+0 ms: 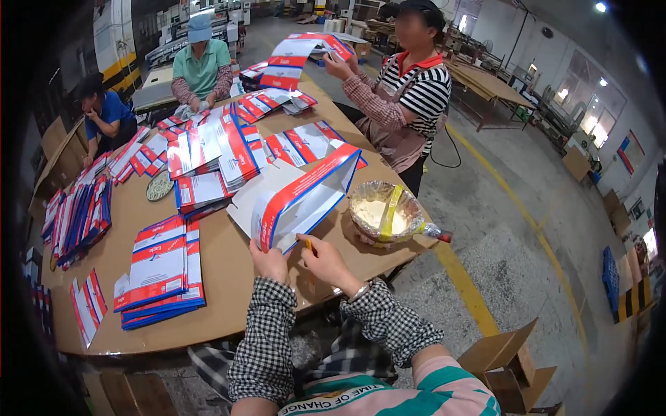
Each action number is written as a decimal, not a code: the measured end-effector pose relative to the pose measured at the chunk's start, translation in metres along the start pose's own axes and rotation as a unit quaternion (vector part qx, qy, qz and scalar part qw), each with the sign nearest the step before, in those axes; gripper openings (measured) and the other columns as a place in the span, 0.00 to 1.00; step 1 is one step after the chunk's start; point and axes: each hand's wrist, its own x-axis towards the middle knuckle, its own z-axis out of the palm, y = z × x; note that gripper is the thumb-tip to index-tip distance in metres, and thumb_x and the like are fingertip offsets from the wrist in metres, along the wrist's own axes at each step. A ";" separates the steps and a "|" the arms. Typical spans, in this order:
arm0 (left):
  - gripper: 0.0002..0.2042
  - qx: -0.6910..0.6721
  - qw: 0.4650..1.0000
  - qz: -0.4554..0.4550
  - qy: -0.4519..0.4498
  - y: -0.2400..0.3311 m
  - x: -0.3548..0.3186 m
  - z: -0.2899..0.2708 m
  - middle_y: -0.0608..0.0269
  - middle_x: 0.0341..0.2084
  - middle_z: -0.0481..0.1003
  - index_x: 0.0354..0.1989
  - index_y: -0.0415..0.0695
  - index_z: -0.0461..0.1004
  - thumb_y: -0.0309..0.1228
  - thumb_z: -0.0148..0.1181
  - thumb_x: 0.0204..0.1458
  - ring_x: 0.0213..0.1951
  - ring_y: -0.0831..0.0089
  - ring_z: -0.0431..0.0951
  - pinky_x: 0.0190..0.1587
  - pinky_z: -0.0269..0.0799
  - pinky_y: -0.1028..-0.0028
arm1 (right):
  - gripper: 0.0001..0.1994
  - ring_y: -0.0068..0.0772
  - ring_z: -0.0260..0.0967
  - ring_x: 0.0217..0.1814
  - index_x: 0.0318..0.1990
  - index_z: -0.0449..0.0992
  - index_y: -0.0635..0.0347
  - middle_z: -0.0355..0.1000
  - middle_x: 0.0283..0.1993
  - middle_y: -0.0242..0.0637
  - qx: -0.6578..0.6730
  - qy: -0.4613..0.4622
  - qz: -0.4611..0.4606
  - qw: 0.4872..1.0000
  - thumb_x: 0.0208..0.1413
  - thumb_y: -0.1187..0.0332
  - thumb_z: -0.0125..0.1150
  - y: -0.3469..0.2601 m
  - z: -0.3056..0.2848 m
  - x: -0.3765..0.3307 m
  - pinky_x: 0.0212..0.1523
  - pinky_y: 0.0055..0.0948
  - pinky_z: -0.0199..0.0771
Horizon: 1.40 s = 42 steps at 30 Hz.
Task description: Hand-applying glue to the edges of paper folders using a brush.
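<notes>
My left hand (269,263) is closed on the near lower corner of a folded cardboard box blank (303,182), red, white and blue outside and plain white inside. The blank is bent into an open loop and stands tilted above the table. Just right of it, my right hand (325,261) is closed, with a thin yellow-orange stick (309,244) poking out between thumb and forefinger. Its fingertips are close to the blank's lower edge; whether they touch cannot be made out. A plain greyish-white sheet (244,202) lies behind and left of the blank.
A plastic-lined bowl (357,216) of whitish paste, crossed by yellow tape, sits at the table's right edge. Stacked blanks (158,267) lie left, more piles (82,218) beyond. Three co-workers sit or stand around the brown table (243,305). An open carton (510,374) stands lower right.
</notes>
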 end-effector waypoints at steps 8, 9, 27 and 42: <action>0.30 -0.009 0.999 -0.029 -0.013 -0.002 -0.025 -0.093 0.51 0.53 0.59 0.59 0.41 0.49 0.11 0.37 0.42 0.50 0.56 0.67 0.44 0.74 0.60 | 0.14 0.15 0.62 0.21 0.47 0.70 0.62 0.68 0.24 0.28 0.238 -0.068 0.123 0.961 0.56 0.69 0.44 -0.023 -0.033 -0.045 0.20 0.15 0.63; 0.28 -0.007 0.999 -0.028 -0.037 0.003 -0.028 -0.104 0.51 0.54 0.59 0.57 0.39 0.51 0.11 0.36 0.42 0.51 0.57 0.67 0.46 0.73 0.61 | 0.13 0.15 0.62 0.20 0.46 0.70 0.61 0.68 0.24 0.28 0.238 -0.028 0.141 0.961 0.55 0.69 0.44 -0.015 -0.040 -0.053 0.19 0.16 0.62; 0.28 -0.072 0.993 0.088 -0.003 0.036 -0.079 -0.155 0.54 0.47 0.66 0.56 0.38 0.55 0.11 0.37 0.41 0.47 0.63 0.71 0.44 0.74 0.68 | 0.12 0.17 0.57 0.17 0.44 0.68 0.67 0.66 0.23 0.33 0.309 0.033 0.110 0.944 0.57 0.68 0.48 -0.065 -0.012 -0.082 0.16 0.14 0.54; 0.31 -0.149 0.988 -0.031 -0.013 0.041 -0.088 -0.177 0.52 0.50 0.63 0.60 0.34 0.49 0.15 0.43 0.41 0.49 0.63 0.68 0.47 0.71 0.69 | 0.16 0.15 0.48 0.19 0.51 0.65 0.67 0.61 0.28 0.29 0.300 0.052 0.084 0.949 0.60 0.66 0.41 -0.019 -0.046 -0.080 0.20 0.14 0.50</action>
